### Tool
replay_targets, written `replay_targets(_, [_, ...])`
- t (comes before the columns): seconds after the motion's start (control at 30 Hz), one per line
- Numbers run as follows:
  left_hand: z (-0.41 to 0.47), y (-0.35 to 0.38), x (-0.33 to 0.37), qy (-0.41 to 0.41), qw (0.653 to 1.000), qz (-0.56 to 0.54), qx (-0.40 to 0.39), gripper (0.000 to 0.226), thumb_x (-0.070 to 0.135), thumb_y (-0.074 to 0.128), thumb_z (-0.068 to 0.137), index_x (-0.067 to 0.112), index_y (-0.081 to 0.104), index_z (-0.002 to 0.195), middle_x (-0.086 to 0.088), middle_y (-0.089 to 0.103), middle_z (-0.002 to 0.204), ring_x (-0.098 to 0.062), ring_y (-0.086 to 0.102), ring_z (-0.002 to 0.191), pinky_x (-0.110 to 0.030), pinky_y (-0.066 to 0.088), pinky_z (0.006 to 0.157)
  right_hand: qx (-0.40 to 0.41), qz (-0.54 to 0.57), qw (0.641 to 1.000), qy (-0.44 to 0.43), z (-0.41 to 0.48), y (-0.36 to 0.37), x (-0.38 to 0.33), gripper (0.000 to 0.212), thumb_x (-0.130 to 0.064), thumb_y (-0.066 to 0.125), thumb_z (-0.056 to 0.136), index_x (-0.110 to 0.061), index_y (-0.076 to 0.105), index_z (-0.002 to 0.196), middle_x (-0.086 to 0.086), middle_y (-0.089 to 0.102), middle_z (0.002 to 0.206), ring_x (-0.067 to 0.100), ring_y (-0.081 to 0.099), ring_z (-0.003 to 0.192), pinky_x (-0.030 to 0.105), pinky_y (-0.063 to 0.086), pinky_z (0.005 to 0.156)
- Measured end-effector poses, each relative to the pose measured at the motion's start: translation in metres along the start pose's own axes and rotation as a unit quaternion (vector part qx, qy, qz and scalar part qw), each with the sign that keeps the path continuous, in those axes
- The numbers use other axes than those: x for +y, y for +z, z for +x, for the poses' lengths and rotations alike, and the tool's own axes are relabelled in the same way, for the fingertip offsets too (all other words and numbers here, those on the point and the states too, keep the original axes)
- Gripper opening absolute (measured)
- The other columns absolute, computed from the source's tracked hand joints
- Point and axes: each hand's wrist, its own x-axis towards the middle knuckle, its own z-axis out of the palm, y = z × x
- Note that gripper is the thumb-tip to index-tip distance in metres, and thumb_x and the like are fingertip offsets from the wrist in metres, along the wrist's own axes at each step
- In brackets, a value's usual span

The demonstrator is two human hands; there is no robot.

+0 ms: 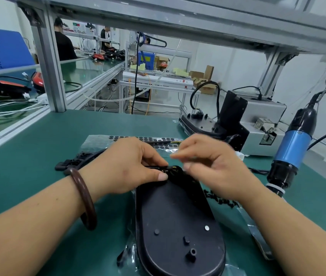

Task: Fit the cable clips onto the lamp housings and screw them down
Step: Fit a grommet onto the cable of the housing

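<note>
Housing: black oval plastic lamp housing (178, 216), back face up, studs and one pale round button showing. It lies on the green bench mat (38, 156) with its long axis running straight away from my chest. Its near end is between my forearms, its far end between my two hands.

Clip: small black cable clip (171, 169), at the far tip of the housing, partly hidden by my fingers. I judge it seated or nearly so, not yet screwed.

Left hand (126, 166): narrow. Thumb and forefinger pinch the clip against the housing tip, and the thumb lies on the rim. A brown ring bangle (84, 198) sits on this wrist.

Right hand (214, 162): just beside the clip, forefinger and thumb reaching toward it, other fingers loosely curled. It is blurred, so I cannot tell whether it holds a screw.

Cable: black sheathed cable (90, 156), leading out past my left hand.

Screws: scatter of small black screws (221, 200), on the mat just by my right wrist.

Driver: blue and black electric screwdriver (291, 150), hanging to the right of my right hand, bit end down.

Judgement: the fixing point lies at the housing's far end. Screws and driver both sit on the right, so my right hand is the nearer one for fastening, while my left steadies the clip.
</note>
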Motion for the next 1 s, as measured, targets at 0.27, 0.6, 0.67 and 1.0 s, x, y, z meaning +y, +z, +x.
replay_targets(0.27, [0.0,-0.001,0.0,0.0,1.0,0.016,-0.001,0.021,0.031,0.081,0.07,0.031,0.076,0.091,0.017,0.072,0.079,0.006,0.065,0.074,-0.005,0.045,0.068,0.379,-0.017,0.923,0.064,0.001,-0.063,-0.005,0.02,-0.01,0.06,0.082,-0.027,0.071,0.08,-0.001,0.069,0.071,0.026,0.061,0.065,0.04,0.054,0.064])
replay_targets(0.6, [0.002,-0.002,-0.001,-0.003,1.0,0.019,0.004,0.018,0.03,0.083,0.068,0.033,0.076,0.084,0.026,0.07,0.072,0.012,0.063,0.069,0.0,0.04,0.058,0.291,-0.133,0.927,0.193,-0.001,-0.058,0.027,0.024,-0.008,0.059,0.085,-0.019,0.075,0.099,-0.012,0.061,0.078,-0.003,0.053,0.062,0.013,0.04,0.063])
replay_targets(0.67, [0.002,-0.002,-0.001,-0.002,1.0,0.024,0.006,0.016,0.032,0.083,0.067,0.035,0.075,0.081,0.027,0.069,0.071,0.013,0.061,0.069,0.001,0.039,0.056,0.293,-0.144,0.923,0.202,-0.003,-0.061,0.025,0.024,-0.009,0.057,0.085,-0.017,0.075,0.098,-0.013,0.06,0.074,0.001,0.053,0.065,0.018,0.04,0.067])
replay_targets(1.0, [-0.001,0.0,0.002,0.005,0.998,0.053,0.037,0.012,0.036,0.083,0.066,0.039,0.072,0.071,0.026,0.066,0.061,0.017,0.057,0.066,0.004,0.033,0.056,0.488,-0.168,0.764,0.387,-0.028,-0.12,0.047,0.072,-0.054,0.07,0.075,-0.014,0.046,0.13,0.009,0.046,0.128,0.031,0.044,0.119,0.042,0.04,0.096])
